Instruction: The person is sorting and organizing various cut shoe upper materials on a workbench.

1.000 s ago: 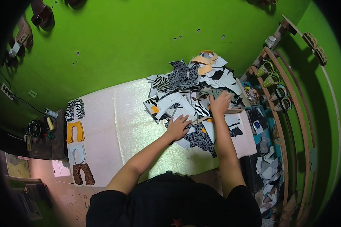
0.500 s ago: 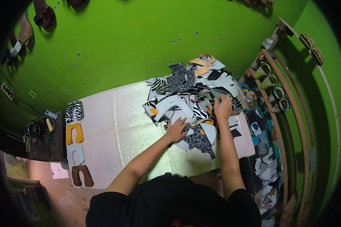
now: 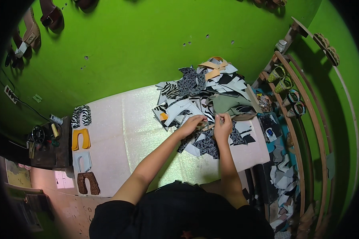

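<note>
A heap of cut sheet-material scraps (image 3: 181,109) covers the right half of the table, in white, zebra print, yellow and dark grey patterns. Over its near side, my left hand (image 3: 191,125) is closed, thumb and fingers pinched together. My right hand (image 3: 223,126) faces it a short gap away, fingertips also pinched. What lies between the fingers is too small to name. Just beyond the right hand rests a green piece (image 3: 226,102). Below both hands a dark grey patterned scrap (image 3: 208,146) hangs toward the table's near side.
Along the table's (image 3: 107,131) left edge lie U-shaped cutouts in zebra (image 3: 81,116), yellow (image 3: 81,139), white (image 3: 83,161) and leopard print (image 3: 88,183). A dark side stand (image 3: 62,153) holds spools. Sandals (image 3: 284,84) hang on a wooden rack at right. More scraps (image 3: 283,177) fill the space beside it.
My right hand has come back toward me and left, off the green piece, which now shows more fully. My left hand has moved up and right, lifting off the flat scraps into a pinch.
</note>
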`<action>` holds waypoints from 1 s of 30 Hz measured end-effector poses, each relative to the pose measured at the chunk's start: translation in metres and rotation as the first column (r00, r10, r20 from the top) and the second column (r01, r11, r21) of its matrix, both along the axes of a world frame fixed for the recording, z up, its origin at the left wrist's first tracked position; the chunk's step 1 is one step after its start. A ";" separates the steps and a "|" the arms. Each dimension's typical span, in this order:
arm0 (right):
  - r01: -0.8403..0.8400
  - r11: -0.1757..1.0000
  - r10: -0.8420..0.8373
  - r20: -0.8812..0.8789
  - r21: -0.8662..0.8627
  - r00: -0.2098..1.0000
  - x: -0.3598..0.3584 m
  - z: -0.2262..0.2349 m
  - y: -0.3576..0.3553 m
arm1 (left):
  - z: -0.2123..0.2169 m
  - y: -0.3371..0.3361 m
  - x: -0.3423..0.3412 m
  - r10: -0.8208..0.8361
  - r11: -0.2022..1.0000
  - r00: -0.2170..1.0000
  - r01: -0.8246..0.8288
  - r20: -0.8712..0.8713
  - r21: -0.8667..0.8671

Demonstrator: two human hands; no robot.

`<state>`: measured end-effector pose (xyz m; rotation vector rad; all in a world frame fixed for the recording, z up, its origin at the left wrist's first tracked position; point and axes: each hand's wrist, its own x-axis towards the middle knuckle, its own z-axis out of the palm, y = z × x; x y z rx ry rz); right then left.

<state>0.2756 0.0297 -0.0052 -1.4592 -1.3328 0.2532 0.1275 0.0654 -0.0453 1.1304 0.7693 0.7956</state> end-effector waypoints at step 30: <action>-0.347 0.932 0.358 0.104 -0.108 0.928 -0.018 -0.024 -0.025 | -0.001 -0.035 -0.046 0.134 0.978 0.990 -0.139 -0.042 -0.155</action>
